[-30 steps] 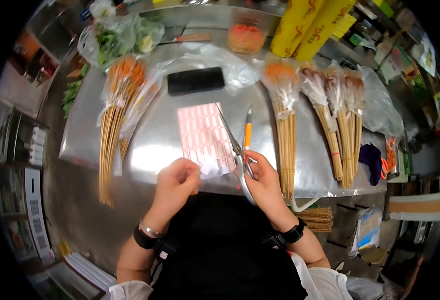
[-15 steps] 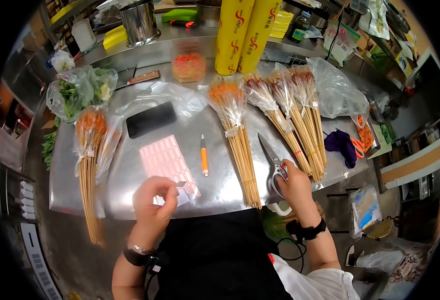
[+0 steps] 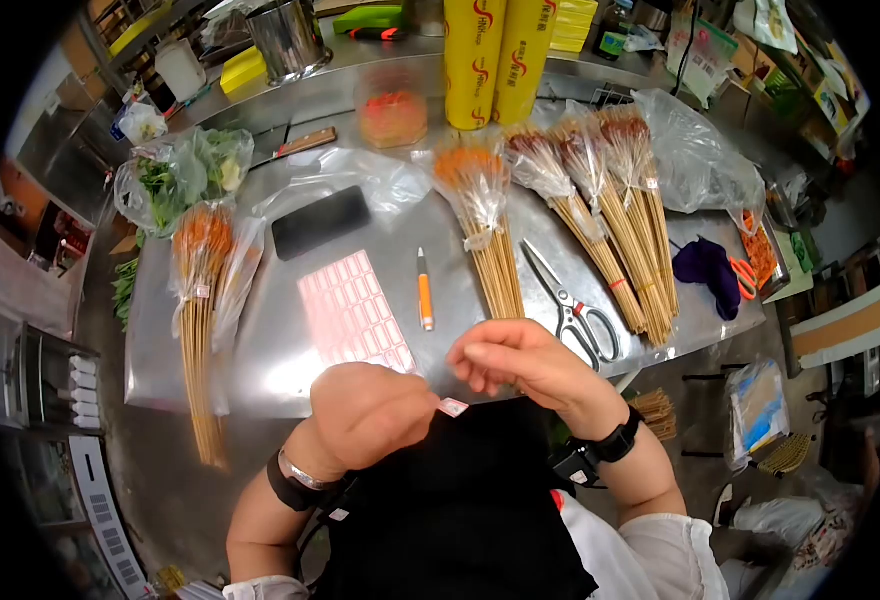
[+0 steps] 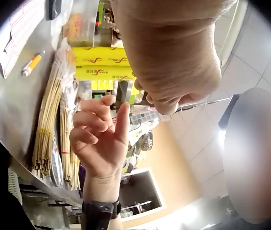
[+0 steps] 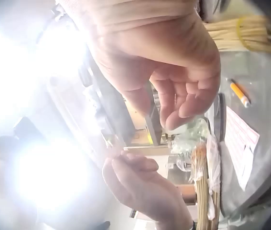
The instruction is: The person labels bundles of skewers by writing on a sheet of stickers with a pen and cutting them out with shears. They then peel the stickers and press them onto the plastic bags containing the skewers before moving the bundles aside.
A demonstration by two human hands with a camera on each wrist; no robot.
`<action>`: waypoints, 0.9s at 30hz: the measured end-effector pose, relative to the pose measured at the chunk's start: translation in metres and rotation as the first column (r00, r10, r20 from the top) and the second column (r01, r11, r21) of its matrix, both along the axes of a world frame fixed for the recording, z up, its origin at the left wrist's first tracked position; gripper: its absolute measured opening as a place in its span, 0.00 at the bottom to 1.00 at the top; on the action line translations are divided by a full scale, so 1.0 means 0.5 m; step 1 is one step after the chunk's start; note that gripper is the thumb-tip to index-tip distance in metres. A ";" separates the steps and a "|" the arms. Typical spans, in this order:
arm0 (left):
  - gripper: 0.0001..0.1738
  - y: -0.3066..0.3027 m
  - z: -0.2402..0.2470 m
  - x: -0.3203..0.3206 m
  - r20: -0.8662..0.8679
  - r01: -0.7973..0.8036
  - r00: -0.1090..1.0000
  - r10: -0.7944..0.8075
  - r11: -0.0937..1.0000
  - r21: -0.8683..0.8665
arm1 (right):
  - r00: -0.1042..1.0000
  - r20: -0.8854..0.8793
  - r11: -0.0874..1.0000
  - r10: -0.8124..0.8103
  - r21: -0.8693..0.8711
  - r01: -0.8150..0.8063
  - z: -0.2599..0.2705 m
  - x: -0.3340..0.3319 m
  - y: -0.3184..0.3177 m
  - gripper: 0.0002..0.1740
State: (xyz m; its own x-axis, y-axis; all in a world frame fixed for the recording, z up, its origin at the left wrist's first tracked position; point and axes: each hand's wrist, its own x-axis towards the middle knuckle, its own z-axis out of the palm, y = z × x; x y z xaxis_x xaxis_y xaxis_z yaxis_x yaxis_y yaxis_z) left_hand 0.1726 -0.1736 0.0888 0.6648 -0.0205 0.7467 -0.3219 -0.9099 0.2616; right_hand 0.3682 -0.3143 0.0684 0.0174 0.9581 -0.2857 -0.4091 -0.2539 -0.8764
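Note:
My left hand (image 3: 375, 415) pinches a small white label with a red border (image 3: 453, 407) at its fingertips, over the front edge of the steel table. My right hand (image 3: 535, 365) is just to the right of it, fingers loosely bent and thumb apart, holding nothing. In the left wrist view the right palm (image 4: 99, 148) faces the camera. Behind the left hand lies a sheet of red-bordered labels (image 3: 350, 305), with an orange pen (image 3: 424, 290) beside it. Scissors (image 3: 570, 305) lie on the table beyond the right hand, blades slightly apart.
Bundles of skewers with bagged tops stand out: one (image 3: 196, 310) at left, one (image 3: 475, 190) in the middle, several (image 3: 625, 220) at right. A black phone (image 3: 320, 222), knife (image 3: 308, 140), bagged greens (image 3: 185, 175), yellow wrap boxes (image 3: 475, 65) and purple cloth (image 3: 707, 277) surround them.
My right hand has carried the scissors to the right, let go of them there, and come back beside the left hand. The left hand has brought the label rightward off the sheet. The head view has turned.

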 end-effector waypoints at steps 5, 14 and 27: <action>0.15 0.000 0.000 -0.011 -0.006 0.067 0.998 -0.067 0.991 0.113 | 0.977 -0.150 0.989 0.149 0.007 -0.150 0.006 -0.012 0.012 0.15; 0.13 0.010 -0.020 -0.003 0.110 0.005 0.993 -0.038 0.957 0.291 | 0.968 -0.193 0.987 0.159 -0.002 -0.162 0.006 -0.027 -0.016 0.14; 0.14 0.012 -0.019 -0.011 0.074 0.044 0.995 -0.068 0.955 0.293 | 0.968 -0.221 0.992 0.117 -0.023 -0.125 0.007 -0.043 -0.008 0.12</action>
